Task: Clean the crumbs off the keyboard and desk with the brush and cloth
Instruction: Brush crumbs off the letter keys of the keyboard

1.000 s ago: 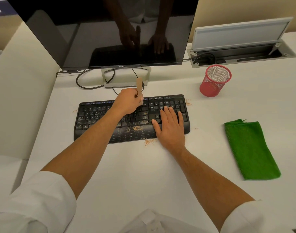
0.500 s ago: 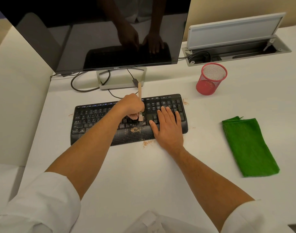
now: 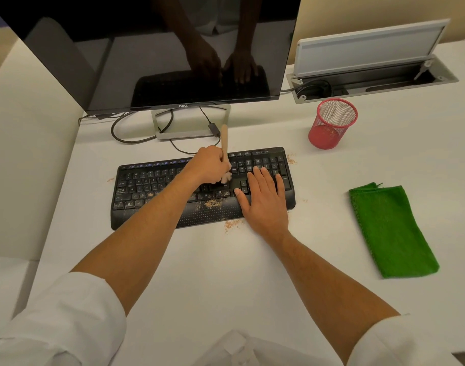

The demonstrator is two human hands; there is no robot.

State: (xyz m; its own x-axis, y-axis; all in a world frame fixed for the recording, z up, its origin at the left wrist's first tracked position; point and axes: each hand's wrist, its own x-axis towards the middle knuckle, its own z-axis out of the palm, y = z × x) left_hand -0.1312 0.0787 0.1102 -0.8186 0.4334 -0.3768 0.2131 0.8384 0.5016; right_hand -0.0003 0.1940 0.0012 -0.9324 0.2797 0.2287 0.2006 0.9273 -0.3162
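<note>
Keyboard [image 3: 157, 186] sits mid-frame on the white desk [image 3: 199, 260], black w/ a dotted wrist rest, right in front of the monitor [image 3: 157, 48] that fills the upper left. Left hand [image 3: 209, 165] is curled round the brush [image 3: 225, 143], wooden handle poking up toward the monitor stand, pale bristles down on the keys approx. at the middle of the board. Right hand [image 3: 263, 199] lies flat on the right end of the keyboard, fingers straight & spread over the numpad area, not gripping anything. Crumbs [image 3: 212, 203] are scattered on the lower keys and wrist rest below the brush, plus a small pile on the desk touching the front edge, a bit by the upper right corner & a speck off the left end. Green cloth [image 3: 389, 231] lies folded at the right of the frame, well apart from the keyboard, untouched. Red mesh cup [image 3: 331, 125] stands upper right, near the open cable tray [image 3: 371, 83].
</note>
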